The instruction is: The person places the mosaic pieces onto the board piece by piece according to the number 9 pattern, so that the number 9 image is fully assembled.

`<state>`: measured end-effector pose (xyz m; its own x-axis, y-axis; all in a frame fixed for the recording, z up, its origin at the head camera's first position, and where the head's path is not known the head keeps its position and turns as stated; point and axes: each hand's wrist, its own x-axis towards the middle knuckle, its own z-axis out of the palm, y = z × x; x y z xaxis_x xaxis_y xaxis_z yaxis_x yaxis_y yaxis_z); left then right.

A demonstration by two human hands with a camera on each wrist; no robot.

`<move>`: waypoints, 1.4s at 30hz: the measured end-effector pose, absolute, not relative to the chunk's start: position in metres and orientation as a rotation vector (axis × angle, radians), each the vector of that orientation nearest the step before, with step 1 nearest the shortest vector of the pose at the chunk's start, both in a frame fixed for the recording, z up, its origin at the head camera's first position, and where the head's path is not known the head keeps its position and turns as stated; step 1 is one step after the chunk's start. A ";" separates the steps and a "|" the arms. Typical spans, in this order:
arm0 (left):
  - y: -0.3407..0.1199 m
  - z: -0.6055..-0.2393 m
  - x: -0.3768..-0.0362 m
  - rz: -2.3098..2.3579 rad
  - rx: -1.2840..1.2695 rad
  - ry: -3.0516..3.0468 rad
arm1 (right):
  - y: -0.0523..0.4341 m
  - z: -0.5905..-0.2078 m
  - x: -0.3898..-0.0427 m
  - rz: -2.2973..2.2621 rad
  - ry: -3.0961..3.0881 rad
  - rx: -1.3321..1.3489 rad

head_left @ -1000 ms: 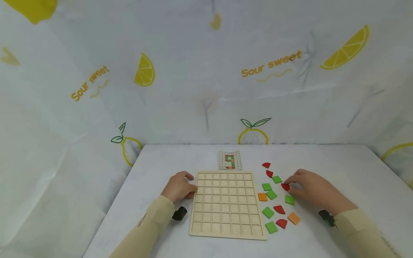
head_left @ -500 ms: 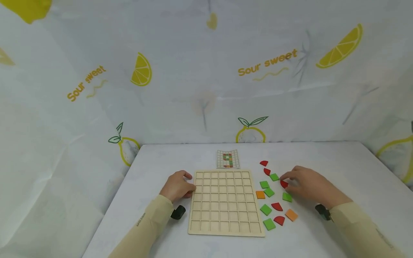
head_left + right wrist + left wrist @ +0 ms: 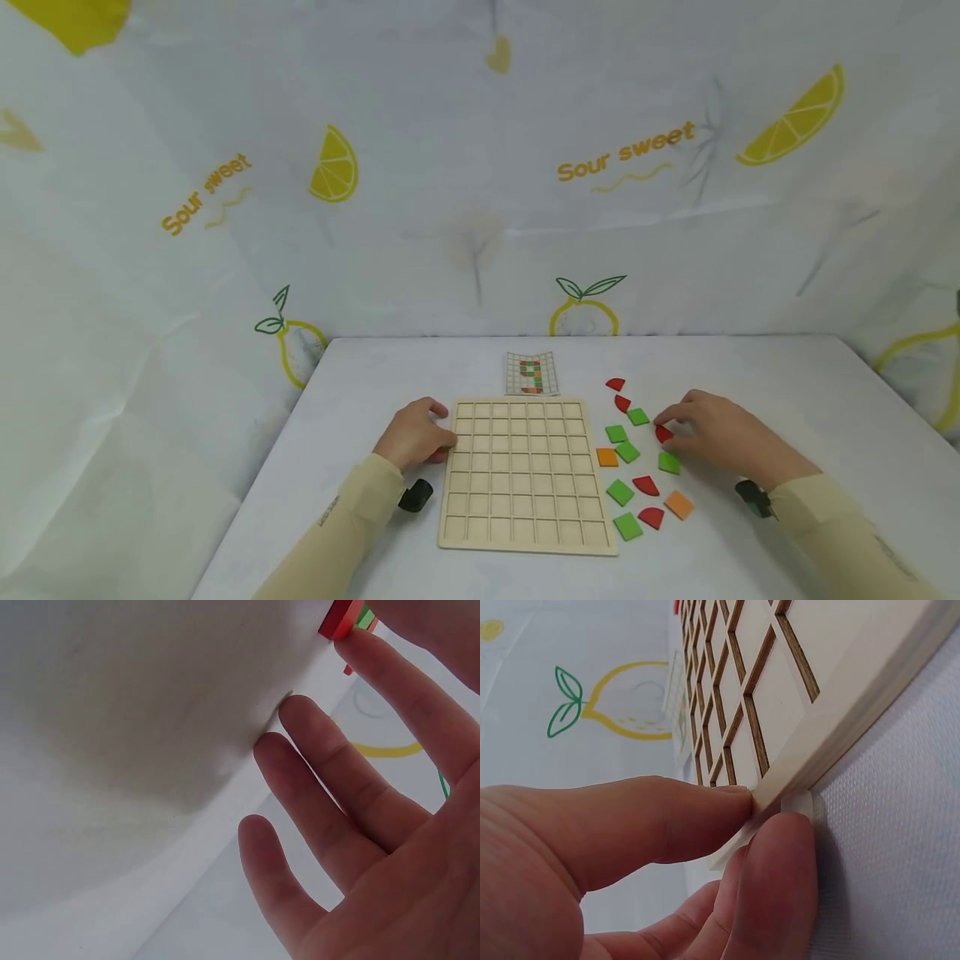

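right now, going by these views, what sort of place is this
Probably an indoor tabletop activity set-up: a white table, a lemon-print backdrop close behind it, and a gridded board with coloured tiles beside it.

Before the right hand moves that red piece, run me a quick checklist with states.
1. Board steadied: ok; the left hand grips its left edge.
2. Right hand at the red piece: ok; thumb and index finger are on it.
3. Red piece lifted off the table: cannot tell.
4. Pattern card in sight: ok; it lies beyond the board.
5. Loose pieces sorted by colour: not ok; green squares, orange squares and other red pieces lie mixed.
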<state>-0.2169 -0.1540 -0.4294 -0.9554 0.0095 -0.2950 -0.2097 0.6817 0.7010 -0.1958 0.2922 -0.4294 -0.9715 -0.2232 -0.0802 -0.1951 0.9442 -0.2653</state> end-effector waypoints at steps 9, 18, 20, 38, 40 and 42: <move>-0.155 -0.431 -0.220 1.129 -0.166 2.606 | 0.298 -0.435 -0.194 -0.458 2.984 -0.298; -0.155 -0.430 -0.221 1.150 -0.141 2.622 | 0.299 -0.430 -0.196 -0.480 2.975 -0.319; -0.155 -0.430 -0.221 1.150 -0.148 2.619 | 0.299 -0.429 -0.197 -0.496 2.953 -0.300; -0.152 -0.429 -0.220 1.166 -0.130 2.597 | 0.303 -0.421 -0.196 -0.475 2.945 -0.286; -0.152 -0.430 -0.221 1.159 -0.141 2.597 | 0.301 -0.420 -0.196 -0.471 2.948 -0.290; -0.151 -0.430 -0.221 1.154 -0.140 2.596 | 0.299 -0.420 -0.196 -0.471 2.954 -0.301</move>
<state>-0.2210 -0.1514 -0.4302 -0.9515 0.0307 -0.3061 -0.2066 0.6734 0.7098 -0.1964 0.2987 -0.4195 -0.9709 -0.2170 -0.1015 -0.1747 0.9312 -0.3198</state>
